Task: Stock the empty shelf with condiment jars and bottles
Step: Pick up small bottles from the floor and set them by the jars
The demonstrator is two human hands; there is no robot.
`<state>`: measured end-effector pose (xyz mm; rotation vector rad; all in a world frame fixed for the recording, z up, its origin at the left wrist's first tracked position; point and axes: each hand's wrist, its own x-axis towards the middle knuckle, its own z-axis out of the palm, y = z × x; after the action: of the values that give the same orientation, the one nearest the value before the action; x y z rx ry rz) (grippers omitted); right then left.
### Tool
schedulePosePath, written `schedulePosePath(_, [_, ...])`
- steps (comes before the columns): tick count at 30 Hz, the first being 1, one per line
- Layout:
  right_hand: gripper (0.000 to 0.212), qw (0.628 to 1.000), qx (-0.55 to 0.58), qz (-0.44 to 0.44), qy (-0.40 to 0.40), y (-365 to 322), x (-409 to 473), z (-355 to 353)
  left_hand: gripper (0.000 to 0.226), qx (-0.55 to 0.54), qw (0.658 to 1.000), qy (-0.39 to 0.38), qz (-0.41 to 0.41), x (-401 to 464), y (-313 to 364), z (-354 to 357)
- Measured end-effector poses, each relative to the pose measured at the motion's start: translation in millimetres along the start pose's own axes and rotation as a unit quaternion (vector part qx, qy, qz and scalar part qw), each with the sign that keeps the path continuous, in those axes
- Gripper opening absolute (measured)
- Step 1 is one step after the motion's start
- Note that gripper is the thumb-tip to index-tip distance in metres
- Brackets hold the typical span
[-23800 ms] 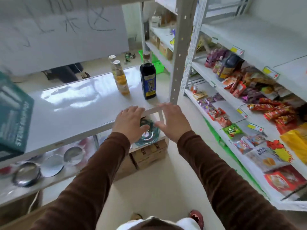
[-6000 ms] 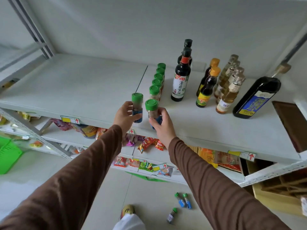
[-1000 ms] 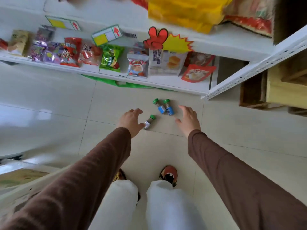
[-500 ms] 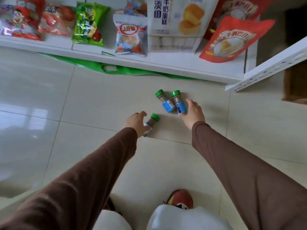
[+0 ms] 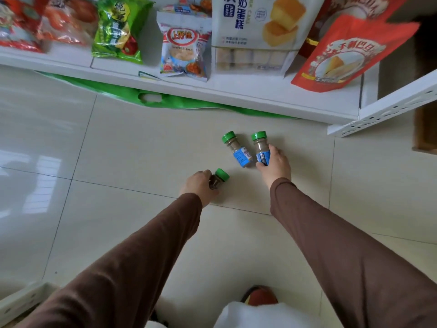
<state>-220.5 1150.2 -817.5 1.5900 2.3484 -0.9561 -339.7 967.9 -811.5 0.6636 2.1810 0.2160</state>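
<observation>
Head view: left hand (image 5: 198,184) curled round lying spice jar (image 5: 218,179) on floor tile (image 5: 132,150), green cap poking out past fingertips. Right hand (image 5: 275,165) wrapped round second jar (image 5: 261,150), fingers gripping labelled end, cap beyond. Third jar (image 5: 237,150) lying untouched just left of right fingers. Snack packets (image 5: 184,46) seen on low shelf (image 5: 236,91) beyond.
</observation>
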Motion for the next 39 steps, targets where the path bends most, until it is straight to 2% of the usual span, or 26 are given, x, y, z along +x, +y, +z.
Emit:
schedulePosePath(7, [0.064, 0.997, 0.079, -0.019, 0.012, -61.3, -105.1, -109.1, 0.037, -0.086, 0.994, 0.064, 0.009, -103.4, 51.0, -99.3])
schedulePosePath(12, [0.064, 0.990, 0.123, -0.068, 0.016, -143.0, -193.7, -224.0, 0.032, -0.182, 0.973, 0.135, 0.035, -215.0, 107.4, -213.1])
schedulePosePath(18, [0.064, 0.979, 0.158, -0.126, 0.015, -251.0, -306.5, -381.2, 0.028, -0.282, 0.943, 0.161, 0.067, -368.4, 175.5, -361.9])
schedulePosePath(22, [0.061, 0.963, 0.188, -0.189, 0.026, -323.2, -367.5, -487.0, 0.035, -0.272, 0.933, 0.220, 0.082, -457.1, 212.4, -463.3])
schedulePosePath(26, [0.059, 0.942, 0.227, -0.241, 0.042, -386.5, -403.1, -569.2, 0.035, -0.289, 0.908, 0.280, 0.112, -522.4, 246.6, -550.4])
schedulePosePath(29, [0.056, 0.919, 0.262, -0.292, 0.044, -426.3, -417.1, -609.4, 0.034, -0.313, 0.881, 0.320, 0.152, -551.2, 265.7, -596.3])
schedulePosePath(33, [0.056, 0.893, 0.301, -0.330, 0.062, -466.3, -424.7, -636.6, 0.036, -0.320, 0.864, 0.350, 0.171, -565.2, 277.8, -639.9])
schedulePosePath(39, [0.053, 0.886, 0.312, -0.333, 0.080, -519.3, -398.9, -633.7, 0.036, -0.327, 0.855, 0.361, 0.180, -531.6, 271.4, -698.4])
